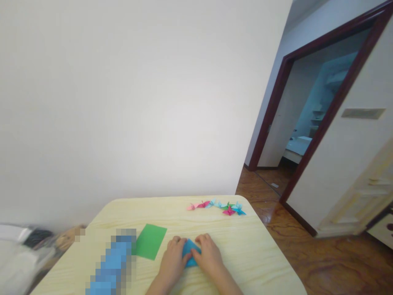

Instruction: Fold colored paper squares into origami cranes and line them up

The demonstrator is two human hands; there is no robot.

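A folded blue paper (189,249) lies on the pale wooden table (251,254) near its front edge. My left hand (172,259) presses on the paper's left side with its fingers bent, thumb and fingertips pinching the fold. My right hand (209,253) rests on the paper's right side, fingers curled over its edge. Most of the paper is hidden under the two hands.
A green paper sheet (151,241) lies flat just left of my hands. A row of several small folded paper cranes (218,206), pink, blue and green, sits at the table's far right edge. A blurred blue patch (114,262) covers the table's left. An open doorway (310,123) stands at right.
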